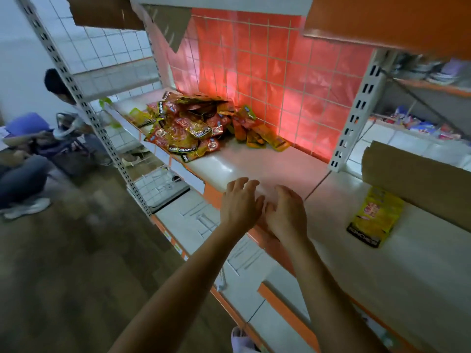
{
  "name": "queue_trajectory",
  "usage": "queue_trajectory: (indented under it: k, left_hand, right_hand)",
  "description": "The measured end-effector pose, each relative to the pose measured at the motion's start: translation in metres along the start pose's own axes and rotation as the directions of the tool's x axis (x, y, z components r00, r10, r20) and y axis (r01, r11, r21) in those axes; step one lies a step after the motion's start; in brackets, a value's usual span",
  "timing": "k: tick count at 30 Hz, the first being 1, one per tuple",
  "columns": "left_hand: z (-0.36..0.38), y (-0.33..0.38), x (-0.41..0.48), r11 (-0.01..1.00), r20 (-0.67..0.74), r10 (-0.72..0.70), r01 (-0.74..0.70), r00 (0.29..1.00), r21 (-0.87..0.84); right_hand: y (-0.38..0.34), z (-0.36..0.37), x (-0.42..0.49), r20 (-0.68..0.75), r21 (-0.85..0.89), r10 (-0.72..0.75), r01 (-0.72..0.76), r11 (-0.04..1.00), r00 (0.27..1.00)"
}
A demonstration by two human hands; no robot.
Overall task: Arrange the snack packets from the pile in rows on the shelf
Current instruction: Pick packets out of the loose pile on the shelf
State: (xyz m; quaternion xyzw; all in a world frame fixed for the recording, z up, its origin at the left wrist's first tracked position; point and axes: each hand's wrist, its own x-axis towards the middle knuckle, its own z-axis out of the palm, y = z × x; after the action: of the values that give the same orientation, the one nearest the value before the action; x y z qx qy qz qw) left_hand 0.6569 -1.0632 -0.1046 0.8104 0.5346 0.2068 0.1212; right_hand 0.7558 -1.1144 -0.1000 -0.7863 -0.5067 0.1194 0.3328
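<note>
Both forearms extend over the orange front lip (211, 193) of the shelf (267, 164), with the left hand (239, 203) and right hand (286, 216) side by side, fingers loosely spread and holding nothing, apparently poised for a reach. The pile of snack packets (193, 126) is heaped at the far left against the red grid back panel (280, 72), well apart from the hands. Bare white surface between offers room for rows, while a lone yellow packet (374, 217) lies flat in the adjoining bay, past the slotted upright (356, 118).

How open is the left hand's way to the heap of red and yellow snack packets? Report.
Probably yes: the left hand is empty, and only bare white shelf lies between it and the packet heap.
</note>
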Motion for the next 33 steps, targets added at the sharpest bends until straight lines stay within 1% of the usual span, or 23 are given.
queue_trajectory:
  k: [3,7,10,14,16,19,22,26,30,33]
  left_hand:
    - [-0.006,-0.022,0.035,0.998,0.008,-0.042,0.042,0.999,0.04]
    - [-0.011,-0.049,0.073,0.991,-0.009,-0.115,0.115,0.993,0.065]
    - [-0.012,-0.068,0.092,0.985,-0.027,-0.165,0.166,0.986,0.051]
    - [-0.018,-0.091,0.119,0.987,-0.1,-0.154,0.158,0.983,0.039]
    - [-0.023,-0.102,0.133,0.989,-0.141,-0.147,0.149,0.979,0.004]
    - [-0.029,-0.117,0.159,0.99,-0.181,-0.144,0.141,0.973,-0.032]
    - [-0.037,-0.136,0.187,0.996,-0.239,-0.086,0.079,0.967,-0.037]
    - [-0.055,-0.168,0.23,1.0,-0.297,-0.028,0.025,0.954,-0.014]
    - [-0.079,-0.204,0.27,0.999,-0.325,0.009,-0.019,0.946,-0.029]
    - [-0.093,-0.223,0.295,0.998,-0.322,0.018,-0.038,0.947,-0.054]
  right_hand:
    - [-0.016,0.019,0.036,0.062,0.017,0.02,-0.021,1.0,0.998]
    - [-0.036,0.042,0.076,0.098,0.008,-0.016,0.015,1.0,0.995]
    - [-0.047,0.055,0.094,0.133,-0.001,-0.048,0.048,0.999,0.99]
    - [-0.059,0.069,0.119,0.157,-0.006,-0.083,0.085,0.996,0.984]
    - [-0.067,0.076,0.131,0.131,-0.004,-0.098,0.1,0.995,0.986]
    - [-0.084,0.089,0.153,0.047,0.052,-0.101,0.099,0.994,0.994]
    - [-0.106,0.106,0.179,-0.026,0.097,-0.095,0.097,0.991,0.995]
    - [-0.139,0.131,0.213,-0.101,0.057,-0.087,0.093,0.994,0.991]
    - [-0.174,0.153,0.246,-0.157,0.072,-0.039,0.05,0.996,0.987]
    - [-0.197,0.165,0.269,-0.216,0.062,-0.043,0.058,0.996,0.975]
